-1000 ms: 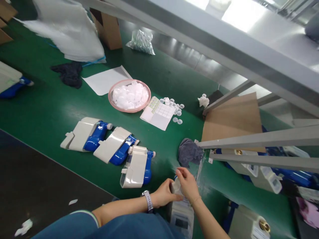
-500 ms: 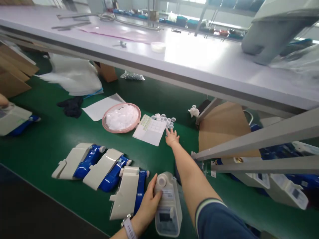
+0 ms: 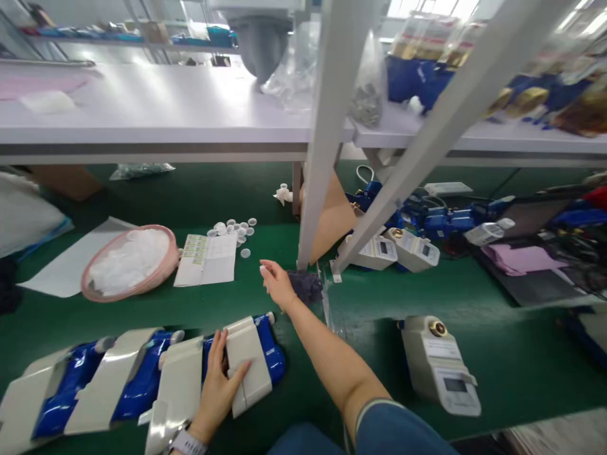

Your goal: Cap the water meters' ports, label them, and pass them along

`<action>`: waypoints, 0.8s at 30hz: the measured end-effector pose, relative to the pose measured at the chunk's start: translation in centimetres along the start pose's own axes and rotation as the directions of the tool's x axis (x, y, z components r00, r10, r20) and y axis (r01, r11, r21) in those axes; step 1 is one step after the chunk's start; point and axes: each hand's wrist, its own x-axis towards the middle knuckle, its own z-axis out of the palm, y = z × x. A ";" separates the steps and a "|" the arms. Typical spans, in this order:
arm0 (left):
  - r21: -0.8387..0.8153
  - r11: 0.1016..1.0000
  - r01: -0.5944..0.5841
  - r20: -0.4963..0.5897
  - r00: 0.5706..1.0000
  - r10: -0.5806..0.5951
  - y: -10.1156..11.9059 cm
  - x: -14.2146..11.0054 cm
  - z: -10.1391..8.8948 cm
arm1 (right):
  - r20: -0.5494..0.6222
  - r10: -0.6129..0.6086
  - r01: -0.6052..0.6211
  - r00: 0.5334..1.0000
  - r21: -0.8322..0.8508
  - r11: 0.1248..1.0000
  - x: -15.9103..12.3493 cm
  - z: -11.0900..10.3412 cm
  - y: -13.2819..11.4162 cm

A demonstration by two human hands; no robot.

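A: Where was the white-and-blue unit [image 3: 251, 344], and how was the left hand [image 3: 218, 383] placed on it?

B: The unit lay on the green table [image 3: 374, 332], at the right end of a row, and I took it as the centre of my clock. The left hand was wide, with the fingers spread along its left edge and the thumb upon the white face. I think this broad touch was for steadying, because such a smooth side could slide easily. How strongly it pressed, I could not tell.

A: And the right hand [image 3: 279, 286]?

B: It hung at about one o'clock, above the table, with the fingers bent and rather narrow. A pale spot [image 3: 262, 270] showed at the fingertips, but I could not tell if it was a held thing. The dark cloth [image 3: 307, 286] lay just beside it.

A: Why were the other units [image 3: 111, 377] at nine o'clock so close together?

B: They lay side by side, with their capped ends away from the person. Probably this saved space. The separate unit [image 3: 434, 354] was at three o'clock, well apart, so perhaps it belonged to another group.

A: And the small things?

B: Loose caps [image 3: 220, 227] were scattered near twelve o'clock, beside the printed leaflet [image 3: 205, 260], I suppose for easy reach. The pink basin [image 3: 165, 266], between ten and eleven o'clock, contained many whitish pieces [image 3: 133, 256]; its wall presumably stopped them from rolling away.
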 end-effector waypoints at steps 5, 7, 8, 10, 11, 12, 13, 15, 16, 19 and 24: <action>0.251 0.902 -0.352 -0.017 0.930 0.368 5.4 -1.4 1.2 | -0.249 -0.084 0.144 0.965 0.235 0.961 -13.7 -12.2 -5.9; 0.137 0.873 -0.467 0.166 0.880 0.445 9.1 -2.7 4.3 | -0.587 -0.101 0.228 0.803 0.147 0.962 -18.9 -19.6 -6.8; 0.033 0.881 -0.471 0.318 0.841 0.438 11.0 -3.4 6.6 | -0.738 -0.089 0.253 0.669 0.113 0.961 -21.2 -23.4 -6.6; -0.124 0.935 -0.332 0.602 0.724 0.337 14.4 -4.5 12.7 | -0.918 -0.033 0.260 0.394 0.077 0.962 -25.0 -29.9 -5.3; -0.140 0.970 -0.198 0.708 0.665 0.237 15.8 -5.0 16.1 | -0.946 0.018 0.237 0.322 0.099 0.967 -26.5 -32.5 -4.2; -0.126 0.991 -0.048 0.776 0.618 0.129 17.1 -5.4 19.6 | -0.956 0.086 0.205 0.280 0.147 0.968 -27.9 -34.6 -2.9; -0.124 0.986 0.109 0.809 0.587 0.037 18.2 -5.7 23.1 | -0.951 0.159 0.171 0.266 0.209 0.963 -29.0 -36.0 -1.5; -0.155 0.894 0.419 0.821 0.559 -0.119 19.9 -6.3 29.1 | -0.908 0.310 0.115 0.283 0.353 0.928 -30.8 -37.5 1.2; -0.144 0.874 0.464 0.820 0.551 -0.157 20.6 -6.5 31.4 | -0.877 0.375 0.101 0.301 0.421 0.902 -31.4 -37.7 2.4; -0.156 0.838 0.522 0.792 0.574 -0.210 21.4 -7.0 35.2 | -0.797 0.499 0.099 0.340 0.558 0.824 -32.3 -37.4 5.4; -0.232 0.809 0.540 0.765 0.615 -0.191 19.5 -7.7 33.3 | -0.718 0.562 0.065 0.412 0.638 0.768 -31.6 -36.2 8.4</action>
